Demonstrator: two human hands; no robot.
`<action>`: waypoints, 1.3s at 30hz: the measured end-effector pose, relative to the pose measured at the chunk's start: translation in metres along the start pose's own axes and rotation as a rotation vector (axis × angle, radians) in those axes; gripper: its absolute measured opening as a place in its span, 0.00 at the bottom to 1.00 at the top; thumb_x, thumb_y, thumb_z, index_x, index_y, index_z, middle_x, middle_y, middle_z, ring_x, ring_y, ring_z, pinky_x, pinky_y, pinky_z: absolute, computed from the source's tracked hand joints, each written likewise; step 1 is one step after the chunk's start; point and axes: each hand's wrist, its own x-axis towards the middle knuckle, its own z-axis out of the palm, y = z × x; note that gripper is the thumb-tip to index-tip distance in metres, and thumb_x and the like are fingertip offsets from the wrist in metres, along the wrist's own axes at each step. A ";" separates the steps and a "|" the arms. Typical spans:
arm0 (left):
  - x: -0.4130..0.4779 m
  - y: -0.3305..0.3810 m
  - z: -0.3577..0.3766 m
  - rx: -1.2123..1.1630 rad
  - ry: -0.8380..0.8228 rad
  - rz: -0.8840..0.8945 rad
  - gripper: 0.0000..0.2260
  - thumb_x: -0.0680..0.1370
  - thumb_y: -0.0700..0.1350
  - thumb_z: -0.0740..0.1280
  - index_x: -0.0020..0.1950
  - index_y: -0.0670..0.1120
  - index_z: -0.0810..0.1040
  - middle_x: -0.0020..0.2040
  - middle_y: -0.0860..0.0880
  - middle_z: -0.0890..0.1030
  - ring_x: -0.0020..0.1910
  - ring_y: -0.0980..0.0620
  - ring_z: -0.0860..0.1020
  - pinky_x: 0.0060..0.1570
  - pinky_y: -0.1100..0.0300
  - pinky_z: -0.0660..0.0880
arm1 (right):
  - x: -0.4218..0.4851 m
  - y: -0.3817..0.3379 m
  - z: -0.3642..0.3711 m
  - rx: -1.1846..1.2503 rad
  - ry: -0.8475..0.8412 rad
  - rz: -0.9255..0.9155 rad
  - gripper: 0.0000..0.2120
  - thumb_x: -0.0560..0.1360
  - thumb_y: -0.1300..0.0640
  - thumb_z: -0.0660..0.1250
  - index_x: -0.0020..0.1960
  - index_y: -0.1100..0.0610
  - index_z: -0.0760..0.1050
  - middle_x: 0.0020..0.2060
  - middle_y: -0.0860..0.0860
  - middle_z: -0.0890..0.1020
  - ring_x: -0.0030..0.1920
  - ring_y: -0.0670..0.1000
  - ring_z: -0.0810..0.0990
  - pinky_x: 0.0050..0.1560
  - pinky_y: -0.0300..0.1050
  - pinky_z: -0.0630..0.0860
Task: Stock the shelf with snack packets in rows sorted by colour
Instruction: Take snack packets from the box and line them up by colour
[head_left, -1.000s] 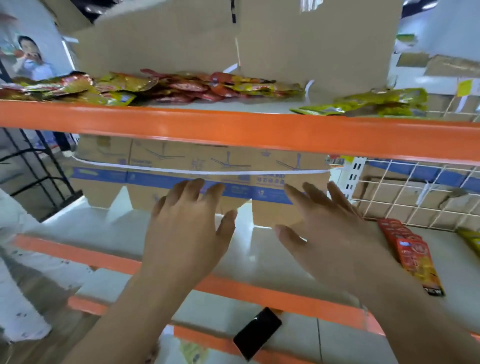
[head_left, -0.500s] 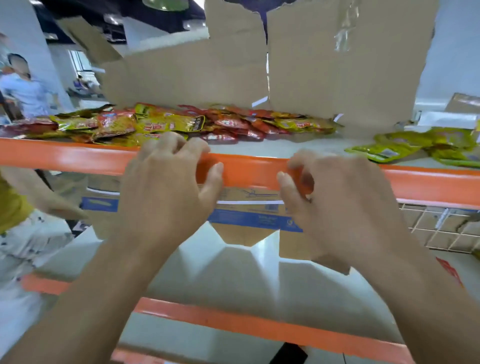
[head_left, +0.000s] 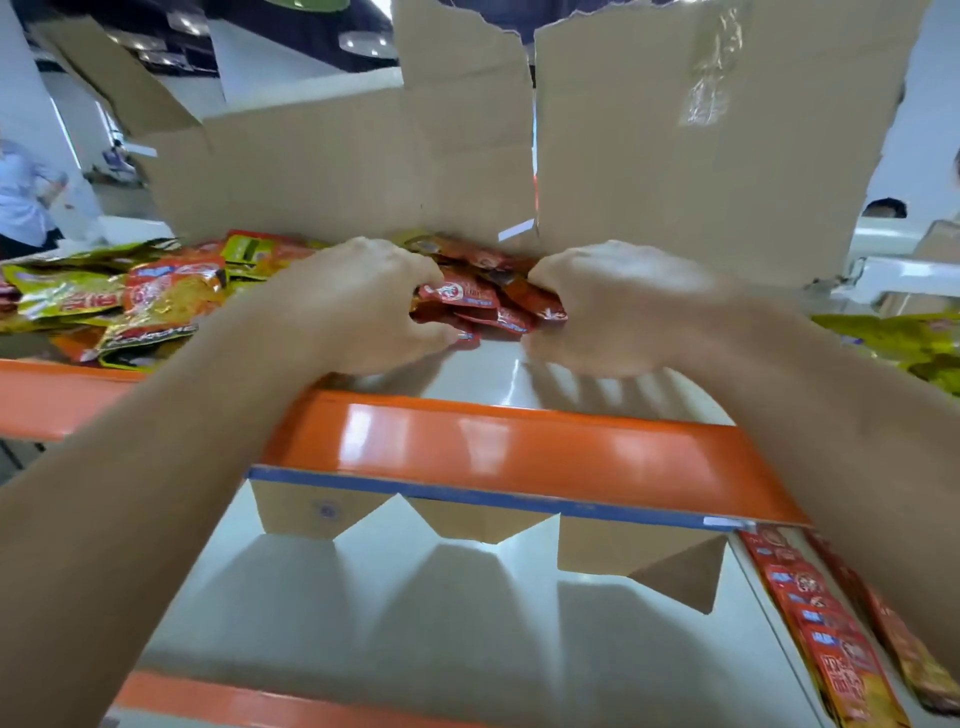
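Note:
On the upper shelf (head_left: 493, 374) lies a loose heap of snack packets. Red packets (head_left: 483, 304) sit in the middle, and mixed yellow and red packets (head_left: 130, 306) spread to the left. My left hand (head_left: 363, 306) curls its fingers around the left side of the red packets. My right hand (head_left: 613, 306) closes on them from the right. A row of red packets (head_left: 826, 639) lies overlapped on the lower shelf (head_left: 415, 613) at the right. Yellow-green packets (head_left: 914, 343) rest at the upper shelf's far right.
An orange beam (head_left: 519, 441) fronts the upper shelf. Tall brown cardboard sheets (head_left: 675, 156) stand behind the packets. More cardboard with a blue stripe (head_left: 467, 514) hangs at the back of the lower shelf. A person in a light shirt (head_left: 21, 197) stands far left.
Both hands rose from in front of the lower shelf, passed the orange beam, and now close on the red packets on the upper shelf. The view tilted upward.

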 end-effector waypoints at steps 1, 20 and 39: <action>0.007 0.001 0.000 -0.015 -0.038 0.016 0.24 0.75 0.62 0.64 0.68 0.52 0.73 0.63 0.48 0.76 0.63 0.47 0.73 0.57 0.60 0.67 | 0.007 0.001 -0.001 -0.020 -0.029 0.009 0.06 0.74 0.53 0.63 0.46 0.55 0.74 0.40 0.52 0.79 0.38 0.55 0.77 0.28 0.41 0.64; 0.032 -0.006 0.008 -0.206 0.047 0.219 0.22 0.63 0.67 0.71 0.47 0.54 0.85 0.39 0.55 0.81 0.41 0.57 0.77 0.41 0.62 0.73 | 0.032 0.031 -0.009 0.069 -0.073 0.030 0.19 0.67 0.47 0.73 0.53 0.56 0.81 0.45 0.53 0.84 0.42 0.54 0.82 0.45 0.49 0.79; 0.014 0.011 0.007 -0.160 0.081 0.264 0.23 0.62 0.58 0.63 0.53 0.54 0.83 0.47 0.51 0.84 0.49 0.50 0.81 0.52 0.52 0.76 | 0.018 0.033 -0.008 0.043 0.035 -0.004 0.03 0.70 0.65 0.62 0.38 0.60 0.71 0.27 0.51 0.69 0.27 0.52 0.64 0.27 0.40 0.59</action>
